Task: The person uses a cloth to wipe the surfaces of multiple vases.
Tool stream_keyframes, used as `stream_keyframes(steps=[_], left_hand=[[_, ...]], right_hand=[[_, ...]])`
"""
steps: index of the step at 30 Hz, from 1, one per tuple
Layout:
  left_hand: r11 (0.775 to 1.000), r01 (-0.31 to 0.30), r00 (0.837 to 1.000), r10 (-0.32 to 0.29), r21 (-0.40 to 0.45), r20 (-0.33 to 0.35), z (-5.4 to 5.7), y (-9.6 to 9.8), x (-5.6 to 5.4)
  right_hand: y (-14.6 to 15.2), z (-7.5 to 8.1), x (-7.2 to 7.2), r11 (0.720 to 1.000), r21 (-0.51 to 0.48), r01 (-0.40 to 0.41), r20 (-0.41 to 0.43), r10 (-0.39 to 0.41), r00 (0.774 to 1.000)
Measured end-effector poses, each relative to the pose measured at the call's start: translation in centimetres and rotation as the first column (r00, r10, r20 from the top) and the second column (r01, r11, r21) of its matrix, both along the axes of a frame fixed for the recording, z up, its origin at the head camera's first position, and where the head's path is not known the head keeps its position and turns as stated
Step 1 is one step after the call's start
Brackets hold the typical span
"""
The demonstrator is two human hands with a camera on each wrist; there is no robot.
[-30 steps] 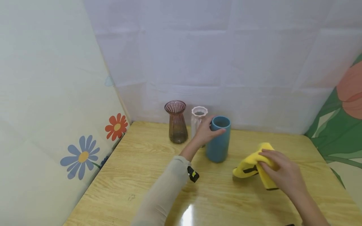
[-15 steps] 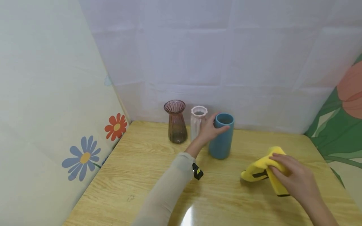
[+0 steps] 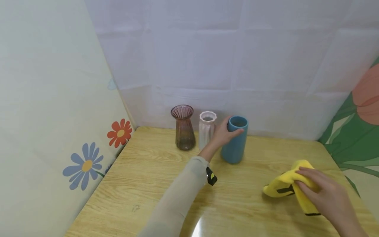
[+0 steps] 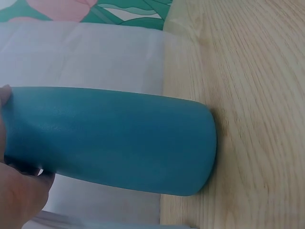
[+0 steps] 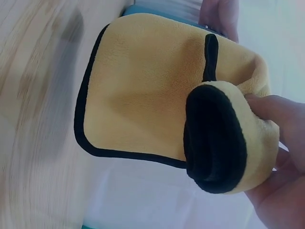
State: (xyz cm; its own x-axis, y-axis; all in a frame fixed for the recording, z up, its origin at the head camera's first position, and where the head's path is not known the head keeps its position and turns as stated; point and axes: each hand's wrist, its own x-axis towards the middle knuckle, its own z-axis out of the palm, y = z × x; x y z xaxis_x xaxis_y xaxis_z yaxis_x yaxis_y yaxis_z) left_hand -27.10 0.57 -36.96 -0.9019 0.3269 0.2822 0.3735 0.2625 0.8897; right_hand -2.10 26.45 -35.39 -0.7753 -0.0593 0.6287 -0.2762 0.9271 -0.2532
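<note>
My left hand (image 3: 222, 134) grips a blue cylindrical vase (image 3: 234, 148) near its top, thumb on the near side of the rim and fingers round the back. In the left wrist view the smooth vase (image 4: 114, 138) has its base right at the tabletop. Over the right part of the table, my right hand (image 3: 325, 192) pinches a folded yellow cloth (image 3: 285, 182) with dark edging. The right wrist view shows the cloth (image 5: 143, 86) hanging from thumb and fingers, bunched at the grip, with part of the vase behind it.
Close to the vase's left stands a white fluted vase (image 3: 205, 133), partly behind the left hand. Further left is a purple glass vase (image 3: 185, 131). A pale sheet (image 3: 189, 59) hangs behind the wooden table (image 3: 142, 177); flower-printed sheets flank it.
My left hand and the blue vase have moved right and slightly back, towards the rear sheet. My right hand has drawn the cloth to the right and nearer me. The other two vases stay put.
</note>
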Motion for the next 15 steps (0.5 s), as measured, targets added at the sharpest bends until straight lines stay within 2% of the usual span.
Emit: stream_keyframes(steps=[4,10,15], left_hand=[[1.000,-0.006,1.000,0.006,-0.001,0.005,0.0,0.5,-0.3],[1.000,0.006,1.000,-0.006,0.022,0.018,0.1,1.2,-0.6],[0.999,0.029,0.999,-0.031,0.038,0.041,0.3,1.7,-0.6]], right_hand=[[0.4,0.1,0.7,0.999,0.012,0.044,0.047,-0.045,0.998],[1.8,-0.1,1.5,0.999,0.021,0.024,0.017,-0.025,1.000],[2.8,-0.1,2.8,0.996,0.052,0.069,0.106,-0.074,0.992]])
